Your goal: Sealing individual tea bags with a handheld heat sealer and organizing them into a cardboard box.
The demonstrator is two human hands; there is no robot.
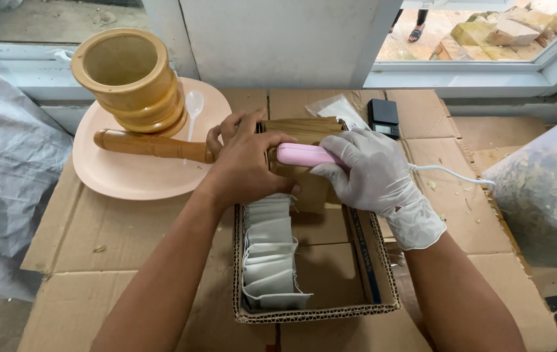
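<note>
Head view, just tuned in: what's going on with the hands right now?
A person's gloved right hand grips a pink corded handheld tool over a shallow cardboard box. The bare left hand rests beside it, on top of a brown packet. A row of white sachets lies in the box. A wooden mortar and pestle sit on a peach plate.

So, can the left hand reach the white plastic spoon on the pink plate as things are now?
Probably yes. The left hand lies beside the plate, and the spoon is just beyond it. Only the wooden pestle lies between them, low enough to reach over. The hand is busy, though.
</note>
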